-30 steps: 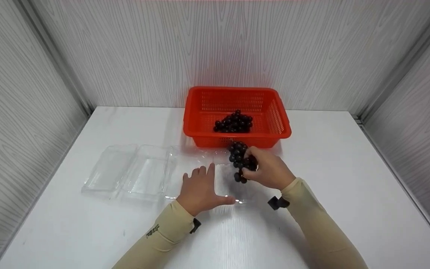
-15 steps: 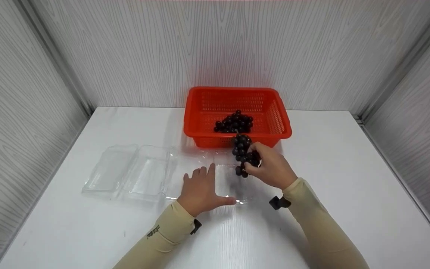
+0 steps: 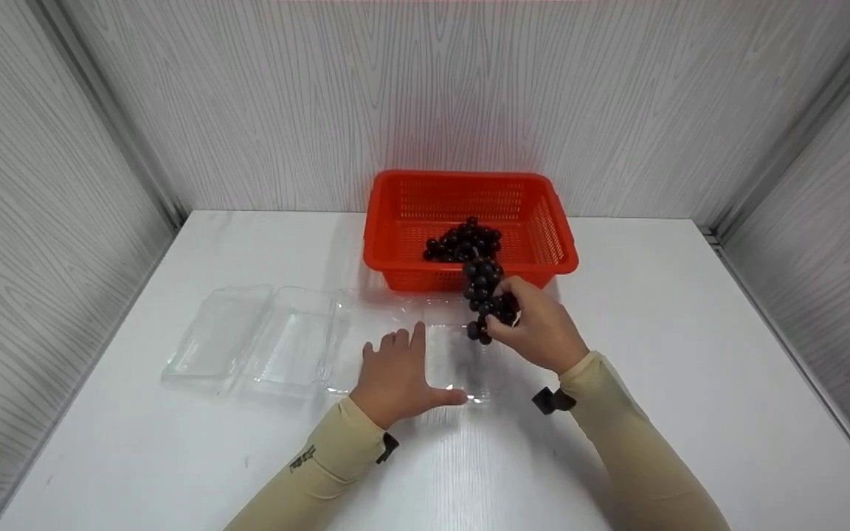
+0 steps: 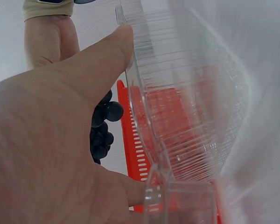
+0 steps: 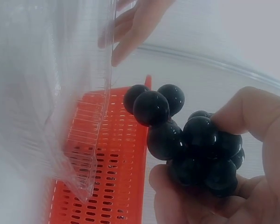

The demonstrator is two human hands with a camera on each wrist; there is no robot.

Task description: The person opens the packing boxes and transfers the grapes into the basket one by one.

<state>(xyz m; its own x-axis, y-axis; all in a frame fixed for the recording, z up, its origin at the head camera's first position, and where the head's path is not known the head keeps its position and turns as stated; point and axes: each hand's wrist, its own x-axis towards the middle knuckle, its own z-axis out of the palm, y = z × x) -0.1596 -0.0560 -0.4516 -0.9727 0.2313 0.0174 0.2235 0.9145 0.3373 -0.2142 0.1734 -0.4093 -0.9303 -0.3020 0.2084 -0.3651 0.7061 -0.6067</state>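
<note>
My right hand (image 3: 539,328) pinches a bunch of dark grapes (image 3: 482,276) between thumb and fingers, held over a clear plastic clamshell box (image 3: 443,361). In the right wrist view the round grapes (image 5: 200,135) fill the space between thumb and fingertips. My left hand (image 3: 394,380) lies spread at the box's near side, thumb pointing right and fingers pointing away. The left wrist view has its thumb against the box's rim (image 4: 140,116). More dark grapes (image 3: 462,242) lie in the red basket (image 3: 469,280) behind the box.
Another clear clamshell (image 3: 222,335) stands at the left, its two halves folded out beside the first box's lid. White wood-grained panels (image 3: 462,88) enclose the white tabletop (image 3: 661,317) at the back and on both sides.
My right hand has shifted slightly away and to the right with the grape bunch, whose top now overlaps the basket's front rim. My left hand keeps its place.
</note>
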